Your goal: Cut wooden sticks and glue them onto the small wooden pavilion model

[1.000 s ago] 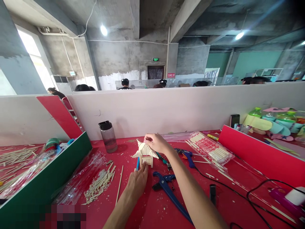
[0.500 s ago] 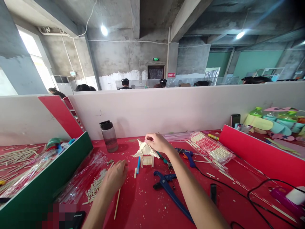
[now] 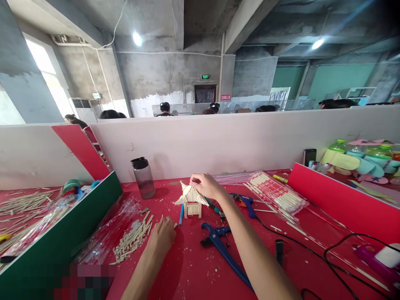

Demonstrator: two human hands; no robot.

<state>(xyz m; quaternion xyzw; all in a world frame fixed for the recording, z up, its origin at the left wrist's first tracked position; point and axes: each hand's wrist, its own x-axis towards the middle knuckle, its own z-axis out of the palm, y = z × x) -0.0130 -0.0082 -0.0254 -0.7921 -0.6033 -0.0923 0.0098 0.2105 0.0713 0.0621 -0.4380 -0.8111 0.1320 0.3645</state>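
Note:
A small pavilion model (image 3: 193, 202), built of pale wooden sticks with a flared, pointed roof, stands upright on the red table. My right hand (image 3: 203, 184) is closed on the top of its roof, fingers pinched at the peak. My left hand (image 3: 163, 233) rests low on the table, left of and nearer than the model. Its fingers are curled downward over some short sticks, and what they hold is hidden. Left of it lies a heap of short cut sticks (image 3: 133, 243). A blue pen (image 3: 181, 214) lies between the left hand and the model.
A blue pipe cutter (image 3: 223, 254) and a blue glue gun (image 3: 246, 204) with a black cable lie to the right. Bagged sticks (image 3: 278, 193) are behind them. A water bottle (image 3: 143, 179) stands back left. Green (image 3: 71, 225) and red (image 3: 340, 204) dividers flank the space.
My left hand has moved right and slightly down, covering the short sticks near the pen and uncovering more of the heap. My right hand stays on the roof.

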